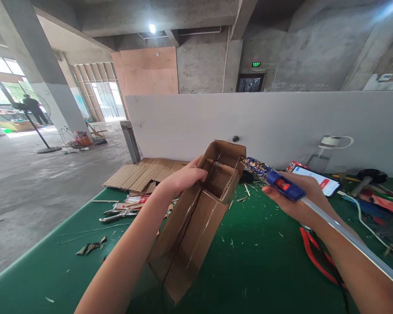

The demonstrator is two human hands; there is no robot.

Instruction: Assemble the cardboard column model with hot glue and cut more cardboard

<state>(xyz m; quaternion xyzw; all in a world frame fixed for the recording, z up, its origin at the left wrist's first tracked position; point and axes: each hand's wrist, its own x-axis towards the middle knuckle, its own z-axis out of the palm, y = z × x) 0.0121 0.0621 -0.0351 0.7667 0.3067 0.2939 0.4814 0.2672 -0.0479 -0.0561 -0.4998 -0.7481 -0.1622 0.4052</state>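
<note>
My left hand (pixel 183 178) grips the upper left edge of an open brown cardboard box (pixel 196 218), which is tilted up off the green table (pixel 255 261). My right hand (pixel 298 198) is closed round a blue hot glue gun (pixel 275 178) with a patterned front. The gun's nozzle points at the box's upper right corner and sits right next to it. A long clear glue stick (pixel 350 237) runs back from the gun over my right forearm.
A phone (pixel 321 179) with a lit screen lies behind my right hand, beside a water bottle (pixel 327 150). Red-handled pliers (pixel 314 255), scissors (pixel 118 214), flat cardboard sheets (pixel 144 174) and scraps lie on the table. A white partition (pixel 265 122) backs it. A person stands far left.
</note>
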